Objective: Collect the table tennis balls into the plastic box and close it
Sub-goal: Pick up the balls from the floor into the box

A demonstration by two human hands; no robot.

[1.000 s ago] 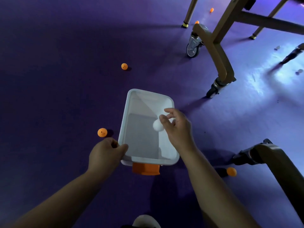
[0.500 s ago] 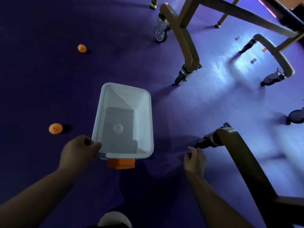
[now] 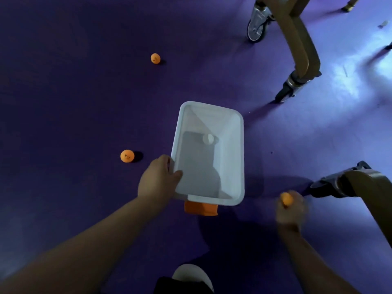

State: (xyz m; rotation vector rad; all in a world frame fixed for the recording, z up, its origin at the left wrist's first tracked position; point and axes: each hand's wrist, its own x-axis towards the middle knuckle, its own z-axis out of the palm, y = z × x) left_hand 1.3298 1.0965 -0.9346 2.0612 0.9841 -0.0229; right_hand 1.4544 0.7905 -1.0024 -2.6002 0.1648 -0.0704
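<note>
Left hand (image 3: 158, 181) gripped near-left rim of open translucent white plastic box (image 3: 238, 158) on purple floor (image 3: 74, 102); white ball (image 3: 209, 138) inside. Right hand (image 3: 289, 211), blurred, pinched orange ball (image 3: 286, 199) near-right of box. Markings on loose orange balls (image 3: 127, 155) unreadable.

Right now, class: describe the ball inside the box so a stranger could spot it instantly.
Find the white plastic box on the purple floor, gripped by the left hand. On its grey bottom lies one ball. It is white; every other ball in view is orange.
</note>
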